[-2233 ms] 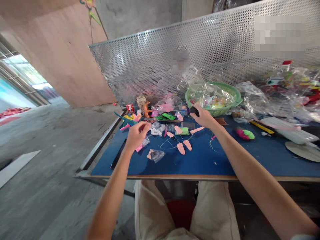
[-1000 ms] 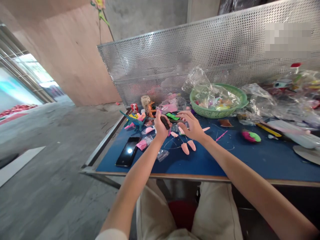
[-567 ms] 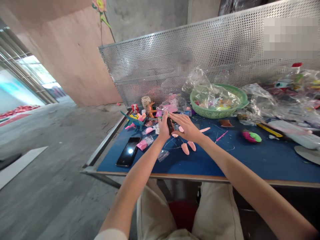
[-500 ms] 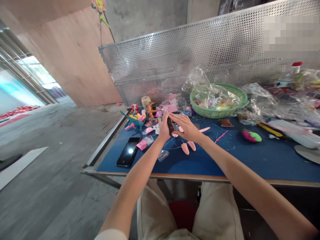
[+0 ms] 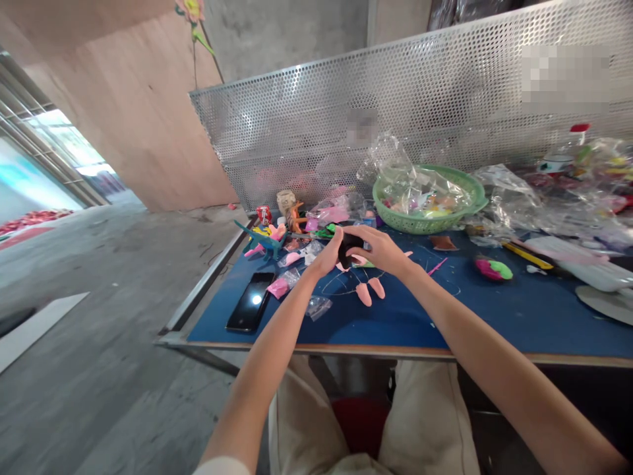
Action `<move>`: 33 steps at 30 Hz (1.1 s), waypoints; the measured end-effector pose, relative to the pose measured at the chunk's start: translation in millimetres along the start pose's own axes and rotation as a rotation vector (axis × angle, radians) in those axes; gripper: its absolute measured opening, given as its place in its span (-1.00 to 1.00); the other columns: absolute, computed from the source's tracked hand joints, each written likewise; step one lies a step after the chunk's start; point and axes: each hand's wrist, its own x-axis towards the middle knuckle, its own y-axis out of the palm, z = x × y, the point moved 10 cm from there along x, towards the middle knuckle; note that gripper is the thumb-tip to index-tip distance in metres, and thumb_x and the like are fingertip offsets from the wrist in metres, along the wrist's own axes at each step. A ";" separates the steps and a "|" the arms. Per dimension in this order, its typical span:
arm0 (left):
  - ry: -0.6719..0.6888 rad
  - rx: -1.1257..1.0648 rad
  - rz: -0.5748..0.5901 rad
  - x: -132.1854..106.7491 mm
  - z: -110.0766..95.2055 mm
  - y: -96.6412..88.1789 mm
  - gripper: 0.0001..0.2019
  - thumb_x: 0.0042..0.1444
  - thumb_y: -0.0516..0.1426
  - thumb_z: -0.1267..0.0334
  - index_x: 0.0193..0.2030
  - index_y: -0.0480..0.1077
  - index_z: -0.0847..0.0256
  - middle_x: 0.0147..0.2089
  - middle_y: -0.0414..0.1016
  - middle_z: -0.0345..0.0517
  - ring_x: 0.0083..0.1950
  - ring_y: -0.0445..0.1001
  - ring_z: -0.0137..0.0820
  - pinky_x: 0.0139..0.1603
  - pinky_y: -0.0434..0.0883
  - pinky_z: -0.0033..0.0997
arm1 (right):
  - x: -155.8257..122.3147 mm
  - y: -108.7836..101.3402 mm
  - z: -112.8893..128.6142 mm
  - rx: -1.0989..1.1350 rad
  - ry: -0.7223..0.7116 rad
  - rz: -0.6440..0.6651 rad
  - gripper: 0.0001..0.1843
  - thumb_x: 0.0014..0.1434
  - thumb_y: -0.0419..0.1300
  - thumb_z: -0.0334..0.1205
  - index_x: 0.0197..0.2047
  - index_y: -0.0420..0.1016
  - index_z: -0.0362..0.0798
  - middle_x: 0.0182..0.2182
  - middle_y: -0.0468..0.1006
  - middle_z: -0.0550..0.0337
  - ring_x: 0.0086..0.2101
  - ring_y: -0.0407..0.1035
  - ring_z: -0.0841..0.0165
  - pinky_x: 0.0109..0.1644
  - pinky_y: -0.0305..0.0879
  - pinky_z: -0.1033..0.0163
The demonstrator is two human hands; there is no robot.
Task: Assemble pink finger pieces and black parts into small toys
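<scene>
A soft-looking black lump is between my two hands, over the middle of the blue tabletop. My left hand is closed around its left side. My right hand curls over it from the right, thumb and fingers on it. Part of the lump is hidden by my fingers. Just below my hands lie two pink oval pieces on thin wires. More pink bits are partly covered by my right hand. Behind my hands is something bright green.
A black phone lies at the left, by a teal dinosaur-like figure and small bags. The green basket holds plastic wrap. To the right are a pink-and-green lump, a yellow cutter and a bottle.
My right hand's fingers, stretched flat against my left hand before, now curl over the black lump. More of the lump shows, and both hands sit slightly further right.
</scene>
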 end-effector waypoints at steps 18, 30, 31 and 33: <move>0.070 0.209 -0.128 -2.1 -13.0 -31.2 -0.38 0.15 0.13 -0.42 -0.31 0.52 0.18 -0.31 0.57 -0.06 -0.28 0.59 -0.27 -0.28 0.53 -0.31 | -7.1 -14.0 -9.3 0.046 -0.035 -0.126 -0.33 0.23 0.31 0.24 0.31 0.51 0.15 0.21 0.47 -0.07 0.17 0.43 0.01 0.22 0.44 -0.17; 0.012 -0.290 -0.158 -0.9 -1.3 9.8 -0.28 0.10 0.11 -0.51 -0.28 0.59 0.23 -0.31 0.64 0.00 -0.29 0.63 -0.27 -0.28 0.55 -0.33 | -2.8 -2.1 8.0 -0.544 0.036 -0.116 0.14 0.19 0.34 0.27 0.61 -0.14 0.08 0.51 0.13 -0.13 0.37 0.13 -0.15 0.49 -0.15 -0.34; 0.015 -0.295 -0.216 -0.8 -0.5 5.4 -0.28 0.12 0.09 -0.50 -0.36 0.57 0.23 -0.38 0.61 -0.02 -0.35 0.60 -0.32 -0.33 0.53 -0.36 | -2.7 -1.6 9.0 -0.552 0.045 -0.125 0.15 0.18 0.34 0.26 0.61 -0.14 0.06 0.51 0.12 -0.14 0.37 0.12 -0.16 0.49 -0.16 -0.34; -0.014 -0.362 -0.343 -2.1 3.7 -6.5 -0.27 0.14 0.06 -0.50 -0.47 0.49 0.23 -0.50 0.52 -0.09 -0.49 0.52 -0.40 -0.43 0.48 -0.41 | -2.6 1.5 10.3 -0.534 0.043 -0.122 0.15 0.17 0.35 0.27 0.60 -0.11 0.06 0.49 0.14 -0.16 0.36 0.10 -0.18 0.47 -0.14 -0.35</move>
